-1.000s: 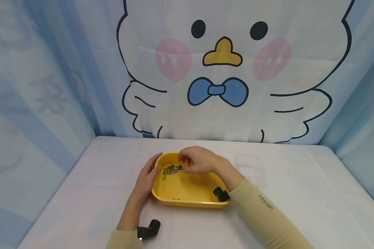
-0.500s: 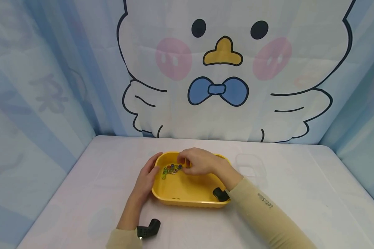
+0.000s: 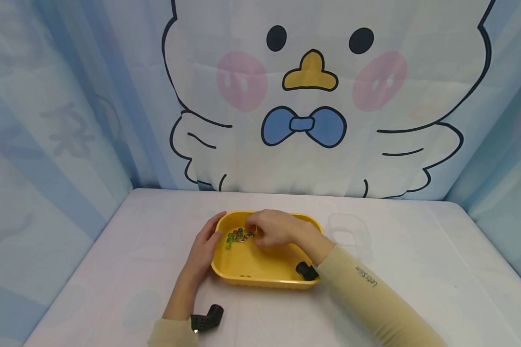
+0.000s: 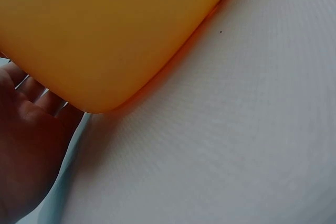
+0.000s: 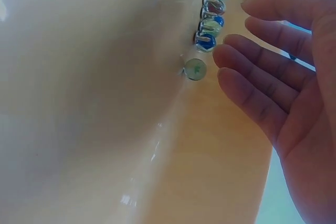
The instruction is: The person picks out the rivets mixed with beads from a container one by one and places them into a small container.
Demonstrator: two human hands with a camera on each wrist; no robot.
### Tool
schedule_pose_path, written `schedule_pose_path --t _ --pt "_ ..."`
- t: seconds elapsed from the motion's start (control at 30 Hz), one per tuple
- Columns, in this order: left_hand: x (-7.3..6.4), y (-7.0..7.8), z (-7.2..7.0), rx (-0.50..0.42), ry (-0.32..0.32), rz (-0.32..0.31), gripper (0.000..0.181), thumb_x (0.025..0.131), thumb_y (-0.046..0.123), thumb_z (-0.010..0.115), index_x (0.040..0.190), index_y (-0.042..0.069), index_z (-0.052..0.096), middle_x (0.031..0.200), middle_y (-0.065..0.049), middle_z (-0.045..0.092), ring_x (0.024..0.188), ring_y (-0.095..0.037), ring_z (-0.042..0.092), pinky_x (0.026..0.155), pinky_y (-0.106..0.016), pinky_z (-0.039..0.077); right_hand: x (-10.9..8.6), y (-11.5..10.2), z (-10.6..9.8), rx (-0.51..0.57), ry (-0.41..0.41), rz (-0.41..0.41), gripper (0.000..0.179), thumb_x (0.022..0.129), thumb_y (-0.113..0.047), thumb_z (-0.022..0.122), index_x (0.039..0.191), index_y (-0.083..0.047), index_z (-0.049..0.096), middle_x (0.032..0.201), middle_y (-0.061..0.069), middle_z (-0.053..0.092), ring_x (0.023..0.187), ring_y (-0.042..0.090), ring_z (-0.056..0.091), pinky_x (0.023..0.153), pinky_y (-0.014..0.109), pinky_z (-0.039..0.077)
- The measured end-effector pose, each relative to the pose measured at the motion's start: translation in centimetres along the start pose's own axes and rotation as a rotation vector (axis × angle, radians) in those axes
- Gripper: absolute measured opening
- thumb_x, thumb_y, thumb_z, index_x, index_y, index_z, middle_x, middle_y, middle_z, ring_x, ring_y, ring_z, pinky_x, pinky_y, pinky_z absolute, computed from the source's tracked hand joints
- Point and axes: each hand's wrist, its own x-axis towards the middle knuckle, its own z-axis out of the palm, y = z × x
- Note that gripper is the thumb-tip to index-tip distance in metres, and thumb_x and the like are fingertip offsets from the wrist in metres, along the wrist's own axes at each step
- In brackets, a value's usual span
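A yellow plastic basin stands on the table, with several coloured glass marbles gathered toward its far left. My left hand holds the basin's left side, thumb at the rim; in the left wrist view its fingers go behind the basin's outer wall. Inside the basin, my right hand is just right of the marbles, its fingers loosely bent. The right wrist view shows the fingertips close to a pale marble with a green fleck and a blue marble, and nothing between thumb and fingers.
A clear plastic container sits on the white tabletop, right of the basin. A black wrist camera on the right arm overlaps the basin's near right corner. A printed curtain stands behind the table.
My right hand has lowered slightly toward the near side of the basin and a little left, closer to the marbles. The left hand and the basin stay in place.
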Motion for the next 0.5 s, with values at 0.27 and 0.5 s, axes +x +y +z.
schedule_pose_path --t 0.27,0.5 --pt "0.01 -0.01 0.02 0.003 0.003 -0.001 0.050 0.104 0.008 0.040 0.154 0.014 0.041 0.159 -0.009 0.037 0.146 -0.027 0.032 0.120 -0.045 0.023 0.09 -0.19 0.20 -0.036 -0.019 0.037 0.023 0.090 -0.013 0.071 0.112 -0.010 0.068 0.102 0.000 0.065 0.086 0.013 0.055 0.082 0.026 0.050" --pt "0.00 0.05 0.00 0.004 -0.002 0.002 0.050 0.104 0.008 0.040 0.154 0.013 0.041 0.159 -0.010 0.036 0.146 -0.027 0.032 0.120 -0.045 0.023 0.14 -0.29 0.31 -0.045 -0.041 0.040 0.021 0.090 -0.012 0.070 0.111 -0.010 0.068 0.101 0.001 0.064 0.086 0.014 0.055 0.082 0.026 0.050"
